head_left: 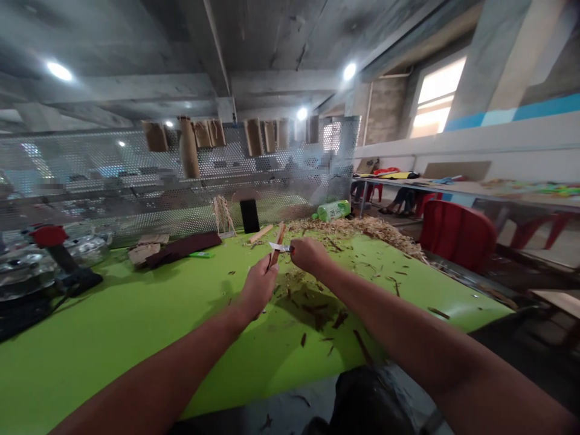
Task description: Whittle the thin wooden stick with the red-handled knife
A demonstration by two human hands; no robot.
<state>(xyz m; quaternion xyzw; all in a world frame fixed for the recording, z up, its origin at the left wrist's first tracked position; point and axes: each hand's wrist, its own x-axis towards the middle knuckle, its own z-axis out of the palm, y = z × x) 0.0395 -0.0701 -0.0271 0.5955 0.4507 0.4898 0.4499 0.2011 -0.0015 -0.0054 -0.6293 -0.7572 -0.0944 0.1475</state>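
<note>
My left hand [260, 287] is closed around the lower end of a narrow brown wooden stick [280, 237], which points up and away from me. In my right hand [310, 254] is the dark handle of a knife, and its bright blade [277, 246] lies across the stick just above my left fingers. Both hands are over the green tabletop [212, 338]. Dark bark-like shavings [319, 314] are scattered under and around them. Behind the stick lies a pale wooden strip [261, 234].
Pale shavings [385, 232] are heaped along the far right edge. A green bottle [334, 210] lies on its side near the perforated metal screen [290, 175]. A black phone-like slab [249, 216] stands upright. Brown sheets [185, 246] and a red-and-black tool [58, 254] are at left; a red chair [457, 235] at right.
</note>
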